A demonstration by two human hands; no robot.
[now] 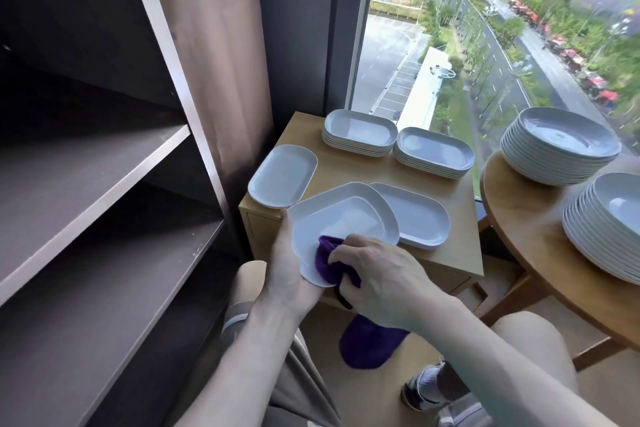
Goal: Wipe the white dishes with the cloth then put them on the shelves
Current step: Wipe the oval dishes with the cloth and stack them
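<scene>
while the right hand (381, 274), fingers curled, bunches a fluffy purple cloth (327, 262) against its near end, a glossy white oblong dish (346, 222) sits tilted in the left hand (287, 270), which clasps the near-left rim. long axis: near-left to far-right, above the front of the pale wooden cabinet (349, 170). beyond: matching dishes (360, 132), single and stacked. left: dark matte shelves (104, 166).

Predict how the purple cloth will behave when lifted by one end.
The purple cloth hangs limp below the right hand, so it is probably floppy and light. Its fuzzy pile likely grips rather than slides on the white dish.
</scene>
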